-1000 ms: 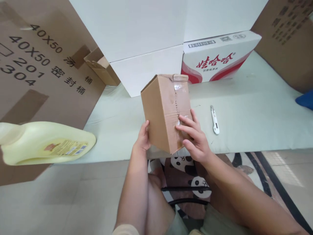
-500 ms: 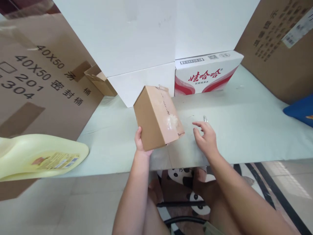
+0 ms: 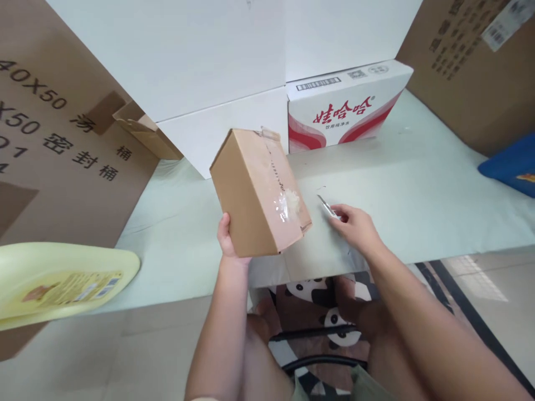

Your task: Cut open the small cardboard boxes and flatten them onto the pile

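A small brown cardboard box is held tilted above the table in my left hand. The thumb lies on its near left side and the other fingers are hidden beneath it. Clear tape and a torn pale patch show on its upper face. My right hand is closed on a slim silver utility knife, whose narrow blade points up and left. The knife is just right of the box, apart from it.
A white carton with red lettering stands at the back of the cloth-covered table. Large cardboard panels rise on both sides. A pale yellow bottle lies at the left edge, and a blue item is at far right.
My right hand has closed on the knife, which now points toward the box. The box is still in my left hand. The whole view has shifted a little.
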